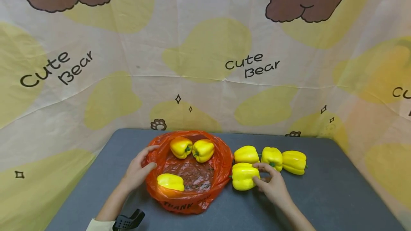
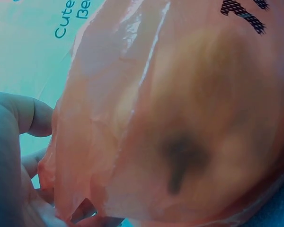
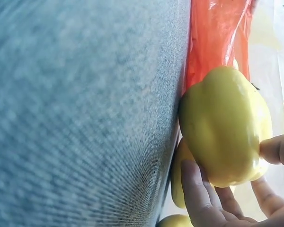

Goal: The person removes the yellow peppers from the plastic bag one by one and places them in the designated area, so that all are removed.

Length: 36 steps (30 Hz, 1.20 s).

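Observation:
A red plastic bag point(image 1: 224, 184) stands with its mouth wide and rim rolled outward. Inside it lie three yellow bell peppers, two at the back and one pepper point(image 1: 171, 182) at the front left. My left hand point(image 1: 138, 170) holds the bag's left side, thumb and fingers at the rim; a pepper's dark stem shows blurred through the film point(image 2: 132, 113). With fingertips and thumb, my right hand point(image 1: 273, 186) grips the right end of another yellow bell pepper point(image 3: 225, 123), just right of the bag, its stem towards the bag.
Behind my right hand, three more yellow bell peppers point(image 1: 271, 157) lie in a row on the grey table point(image 1: 337, 195). A printed cloth point(image 1: 205, 102) hangs at the table's back edge. A black wrist device point(image 1: 129, 220) sits on my left wrist.

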### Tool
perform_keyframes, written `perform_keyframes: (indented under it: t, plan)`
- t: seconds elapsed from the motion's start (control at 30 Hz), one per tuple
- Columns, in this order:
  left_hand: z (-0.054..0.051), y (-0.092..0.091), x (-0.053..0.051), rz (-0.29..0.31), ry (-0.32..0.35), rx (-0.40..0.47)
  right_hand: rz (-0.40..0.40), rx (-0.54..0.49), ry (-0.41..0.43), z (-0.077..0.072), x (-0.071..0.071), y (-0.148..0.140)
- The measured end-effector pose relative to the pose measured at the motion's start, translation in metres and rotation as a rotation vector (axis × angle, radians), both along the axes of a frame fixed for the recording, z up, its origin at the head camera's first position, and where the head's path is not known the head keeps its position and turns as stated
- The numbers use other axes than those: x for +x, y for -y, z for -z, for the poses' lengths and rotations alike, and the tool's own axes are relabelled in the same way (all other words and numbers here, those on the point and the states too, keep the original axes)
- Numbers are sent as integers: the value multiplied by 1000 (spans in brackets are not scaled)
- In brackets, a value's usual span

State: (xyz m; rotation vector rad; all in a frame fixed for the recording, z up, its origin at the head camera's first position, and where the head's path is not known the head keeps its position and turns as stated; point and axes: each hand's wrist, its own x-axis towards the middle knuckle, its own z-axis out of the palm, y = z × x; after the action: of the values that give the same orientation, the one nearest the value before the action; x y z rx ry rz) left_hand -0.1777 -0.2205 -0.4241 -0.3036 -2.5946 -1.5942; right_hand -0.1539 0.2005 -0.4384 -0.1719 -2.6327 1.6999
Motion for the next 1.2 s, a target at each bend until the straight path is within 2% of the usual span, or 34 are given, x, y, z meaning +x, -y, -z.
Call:
perform_keyframes:
  t: [0.33, 0.67, 0.93, 1.2]
  plan:
    - [0, 0, 0, 9, -10, -1, 4, 71, 50, -3, 0, -2]
    - [0, -1, 1, -3, -9, -18, -16, 149, 44, -5, 2, -8]
    - [2, -2, 1, -14, -25, -30, -41, 253, -10, -11, 5, -14]
    - [3, -1, 1, -11, -38, -29, -44, 266, -109, -26, 7, -15]
